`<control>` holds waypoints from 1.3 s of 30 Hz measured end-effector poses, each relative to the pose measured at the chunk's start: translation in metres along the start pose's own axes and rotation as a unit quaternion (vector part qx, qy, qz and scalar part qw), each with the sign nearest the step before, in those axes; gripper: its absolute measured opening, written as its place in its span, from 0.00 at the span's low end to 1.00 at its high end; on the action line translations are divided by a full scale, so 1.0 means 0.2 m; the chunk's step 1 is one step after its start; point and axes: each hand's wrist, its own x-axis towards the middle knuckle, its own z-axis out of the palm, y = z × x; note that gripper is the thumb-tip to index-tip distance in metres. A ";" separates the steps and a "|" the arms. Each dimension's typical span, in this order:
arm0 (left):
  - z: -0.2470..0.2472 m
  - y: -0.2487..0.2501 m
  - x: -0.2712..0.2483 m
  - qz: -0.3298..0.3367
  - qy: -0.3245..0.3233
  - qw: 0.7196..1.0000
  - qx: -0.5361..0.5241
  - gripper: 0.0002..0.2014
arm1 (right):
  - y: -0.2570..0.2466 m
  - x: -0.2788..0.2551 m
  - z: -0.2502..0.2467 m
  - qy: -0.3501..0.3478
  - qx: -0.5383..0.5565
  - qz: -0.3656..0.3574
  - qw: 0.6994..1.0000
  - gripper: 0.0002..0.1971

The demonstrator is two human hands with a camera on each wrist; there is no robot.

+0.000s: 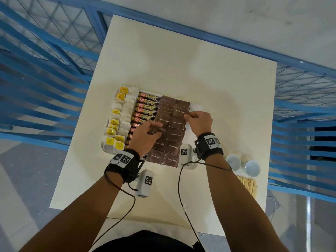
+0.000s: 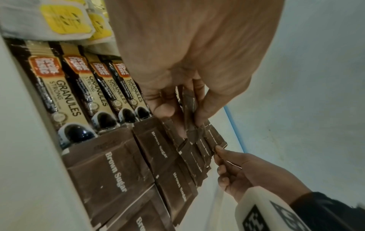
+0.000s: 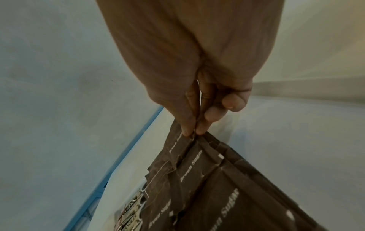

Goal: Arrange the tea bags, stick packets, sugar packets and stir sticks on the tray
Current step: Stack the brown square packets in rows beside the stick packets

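Open table beyond the packed tray; cups and stir sticks near right

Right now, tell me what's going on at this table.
A person is laying out brown sugar packets on a white tray. The left hand holds a small bunch of them over the tray, while the right hand pinches the edge of one in the right row. Tea bags and stick packets already fill the left side. The stir sticks lie off the tray, by two cups.

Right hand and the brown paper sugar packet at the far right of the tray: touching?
Touching. The right wrist view shows the right hand pinching the corner of a brown paper sugar packet between thumb and fingertip.
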 end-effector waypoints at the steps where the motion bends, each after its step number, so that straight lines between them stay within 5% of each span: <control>1: 0.00 0.01 0.00 -0.001 -0.002 1.000 -0.006 0.12 | 0.00 0.00 0.00 0.000 -0.003 0.003 1.000 0.10; 17: 0.00 0.02 0.01 -0.028 0.005 0.999 -0.043 0.18 | -0.04 -0.07 -0.02 0.058 -0.002 -0.022 0.998 0.08; 21: 0.01 0.04 0.01 -0.021 0.014 0.998 -0.065 0.19 | -0.09 -0.20 0.02 -0.100 0.013 -0.120 0.988 0.07; 24: 0.01 0.05 0.01 -0.011 0.036 0.996 -0.082 0.19 | -0.09 -0.26 0.06 -0.208 -0.007 -0.122 0.970 0.10; 34: 0.00 0.05 0.01 -0.013 0.053 0.994 -0.090 0.10 | -0.09 -0.32 0.06 -0.133 0.122 -0.084 0.980 0.02; 39: 0.02 0.07 -0.01 -0.073 0.058 0.982 -0.166 0.05 | -0.08 -0.31 0.07 -0.103 0.122 -0.078 0.984 0.03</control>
